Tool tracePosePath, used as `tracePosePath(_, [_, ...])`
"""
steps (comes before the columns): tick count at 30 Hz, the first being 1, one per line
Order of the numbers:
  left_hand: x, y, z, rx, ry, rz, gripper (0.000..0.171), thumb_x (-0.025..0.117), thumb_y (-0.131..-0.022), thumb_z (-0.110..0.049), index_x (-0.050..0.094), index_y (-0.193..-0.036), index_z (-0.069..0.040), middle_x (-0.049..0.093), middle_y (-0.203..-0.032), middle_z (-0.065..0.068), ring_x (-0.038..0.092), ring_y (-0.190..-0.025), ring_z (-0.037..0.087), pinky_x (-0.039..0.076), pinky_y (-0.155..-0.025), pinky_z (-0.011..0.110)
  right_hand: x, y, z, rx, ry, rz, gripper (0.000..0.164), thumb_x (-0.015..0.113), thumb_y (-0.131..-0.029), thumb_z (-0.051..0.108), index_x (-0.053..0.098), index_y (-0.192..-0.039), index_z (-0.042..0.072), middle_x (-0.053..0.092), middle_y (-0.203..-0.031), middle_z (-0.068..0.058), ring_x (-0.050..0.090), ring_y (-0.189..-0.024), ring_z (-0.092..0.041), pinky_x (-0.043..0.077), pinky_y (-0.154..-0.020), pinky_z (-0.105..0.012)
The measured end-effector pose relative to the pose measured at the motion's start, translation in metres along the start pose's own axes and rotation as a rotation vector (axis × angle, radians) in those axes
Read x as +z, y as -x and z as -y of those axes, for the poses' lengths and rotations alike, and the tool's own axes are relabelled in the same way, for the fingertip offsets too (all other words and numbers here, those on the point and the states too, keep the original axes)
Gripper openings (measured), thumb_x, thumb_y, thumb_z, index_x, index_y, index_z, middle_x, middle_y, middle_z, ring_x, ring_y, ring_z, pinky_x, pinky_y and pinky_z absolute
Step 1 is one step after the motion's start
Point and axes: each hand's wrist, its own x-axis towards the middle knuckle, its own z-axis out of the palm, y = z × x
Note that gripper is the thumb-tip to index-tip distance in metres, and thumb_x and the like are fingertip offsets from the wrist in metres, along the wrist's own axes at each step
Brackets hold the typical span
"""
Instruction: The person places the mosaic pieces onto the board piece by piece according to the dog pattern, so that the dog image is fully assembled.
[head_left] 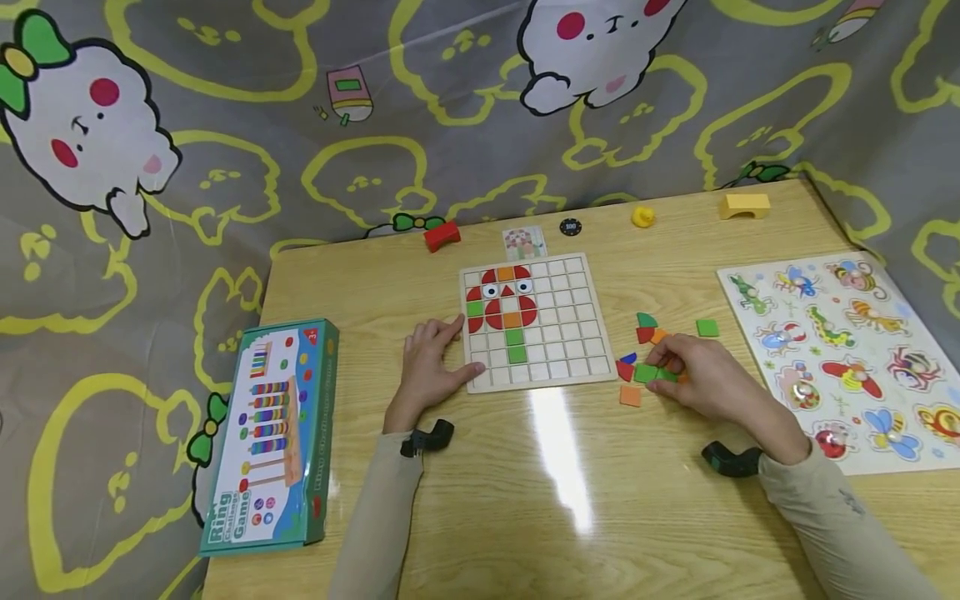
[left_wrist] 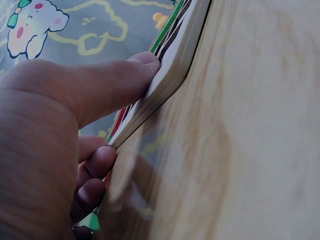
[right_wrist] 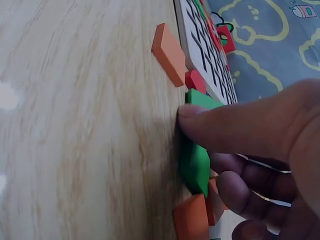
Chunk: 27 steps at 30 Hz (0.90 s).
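A white gridded puzzle board lies on the table, with red, orange and green tiles and two eye tiles forming a figure on its left part. My left hand rests at its left side, the thumb on the board's edge and the index fingertip touching higher up. To the right of the board, my right hand is over a small pile of loose tiles. Its thumb and bent fingers pinch a green tile. Beside it lie another green tile, an orange square and red pieces.
A picture card, a red block, a black chip, a yellow duck and a yellow arch block line the back. A ring game box stands left, an insect puzzle board right. A green square lies apart.
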Motion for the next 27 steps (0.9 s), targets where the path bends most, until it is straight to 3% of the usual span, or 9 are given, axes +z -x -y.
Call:
tracePosePath(5, [0.000, -0.001, 0.002, -0.007, -0.008, 0.007, 0.089, 0.077, -0.076, -0.058, 0.042, -0.151, -0.025, 0.050, -0.115, 0.000, 0.038, -0.103, 0.019, 0.025, -0.085, 0.037, 0.001, -0.006, 0.002, -0.020, -0.092, -0.026, 0.019, 0.083, -0.079, 0.012, 0.067, -0.089, 0.016, 0.064, -0.077, 0.008, 0.057, -0.067, -0.007, 0.046, -0.060, -0.023])
tracePosePath(9, [0.000, -0.001, 0.003, -0.006, -0.017, 0.009, 0.089, 0.077, -0.076, -0.058, 0.042, -0.151, -0.025, 0.049, -0.114, 0.000, 0.038, -0.103, 0.019, 0.025, -0.084, 0.037, 0.002, -0.015, 0.009, -0.023, -0.258, -0.039, 0.021, 0.076, -0.087, 0.012, 0.067, -0.106, 0.014, 0.062, -0.081, 0.003, 0.055, -0.066, -0.009, 0.044, -0.058, -0.022])
tracePosePath(12, [-0.001, -0.001, 0.004, -0.004, -0.022, 0.007, 0.089, 0.077, -0.076, -0.058, 0.042, -0.151, -0.025, 0.049, -0.114, 0.000, 0.038, -0.102, 0.019, 0.025, -0.084, 0.037, 0.007, -0.027, 0.021, -0.023, -0.407, -0.025, 0.028, 0.071, -0.091, 0.010, 0.064, -0.118, 0.012, 0.063, -0.084, -0.003, 0.057, -0.065, -0.016, 0.045, -0.057, -0.024])
tracePosePath(16, [-0.001, -0.002, 0.005, -0.003, -0.021, 0.008, 0.089, 0.076, -0.076, -0.059, 0.042, -0.151, -0.024, 0.049, -0.114, 0.000, 0.037, -0.102, 0.019, 0.025, -0.084, 0.036, 0.023, -0.046, 0.044, -0.011, -0.543, 0.018, 0.029, 0.073, -0.090, 0.014, 0.065, -0.118, 0.013, 0.064, -0.085, -0.005, 0.059, -0.063, -0.020, 0.046, -0.055, -0.026])
tracePosePath(21, [0.000, -0.002, 0.004, -0.003, -0.006, 0.009, 0.089, 0.077, -0.076, -0.058, 0.043, -0.151, -0.023, 0.050, -0.115, -0.001, 0.037, -0.102, 0.018, 0.025, -0.084, 0.036, 0.053, -0.068, 0.070, -0.045, -0.531, 0.021, 0.031, 0.082, -0.082, 0.020, 0.067, -0.108, 0.014, 0.066, -0.084, 0.000, 0.059, -0.068, -0.016, 0.046, -0.058, -0.024])
tracePosePath(27, [-0.001, -0.002, 0.003, 0.001, -0.011, 0.008, 0.090, 0.077, -0.076, -0.058, 0.043, -0.151, -0.023, 0.052, -0.117, 0.000, 0.038, -0.102, 0.018, 0.026, -0.083, 0.036, 0.075, -0.082, 0.090, -0.152, -0.391, 0.016, 0.034, 0.088, -0.073, 0.024, 0.069, -0.100, 0.015, 0.064, -0.081, 0.003, 0.056, -0.066, -0.011, 0.045, -0.059, -0.024])
